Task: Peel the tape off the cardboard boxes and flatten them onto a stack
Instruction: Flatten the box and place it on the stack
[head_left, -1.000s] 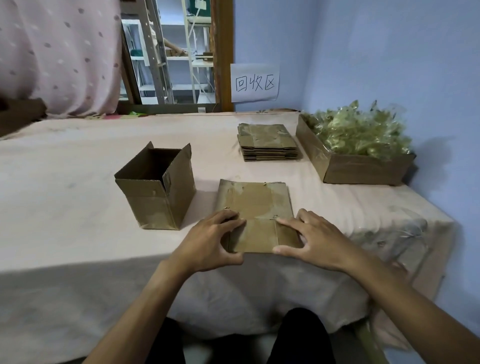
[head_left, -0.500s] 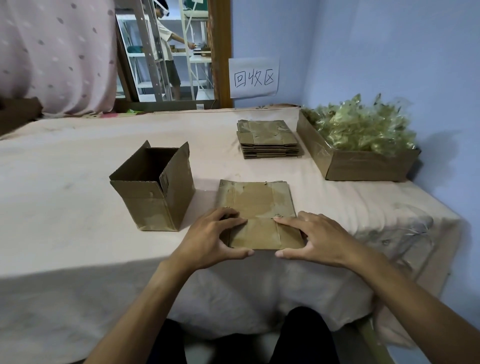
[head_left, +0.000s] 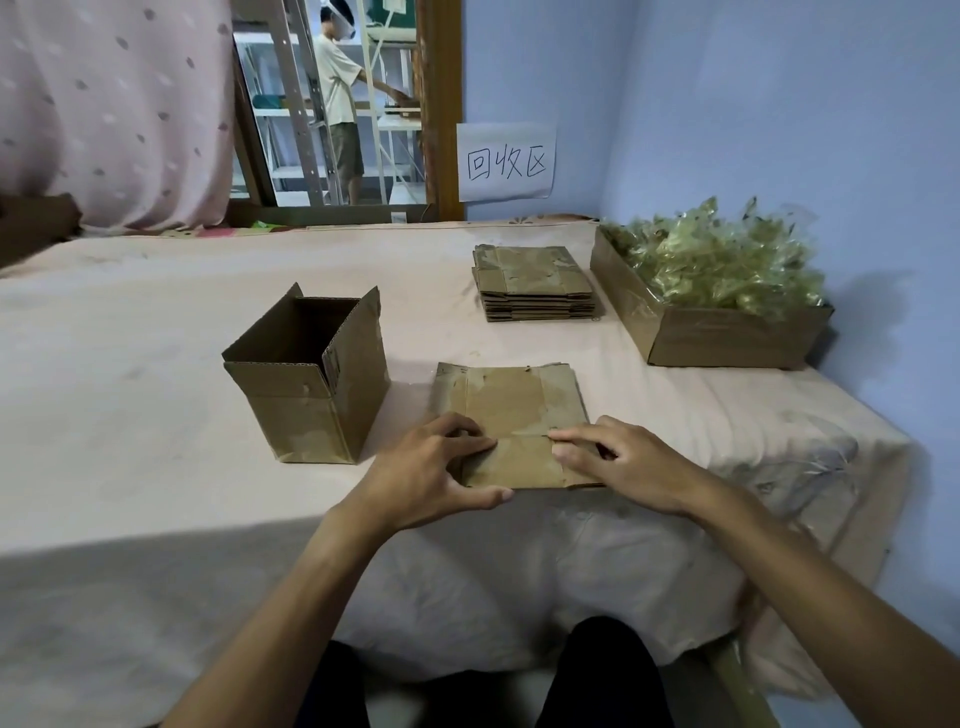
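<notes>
I see my left hand (head_left: 431, 470) curled over the near left corner of the flat box (head_left: 511, 405), thumb along its near edge, while my right hand (head_left: 626, 462) lies with fingers stretched out, pressing its right side. An open box (head_left: 311, 379) stands upright just to the left; a stack (head_left: 535, 283) of flattened boxes and a tray (head_left: 727, 348) of crumpled tape sit farther back on the right. The flat box lies at the near edge of the table (head_left: 156, 426), brown, creased and scuffed with pale patches.

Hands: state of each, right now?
Left hand: grips the flat box at its near left corner, fingers on top, thumb at the edge.
Right hand: rests bent-fingered on it; whether it pinches cannot be told.
</notes>
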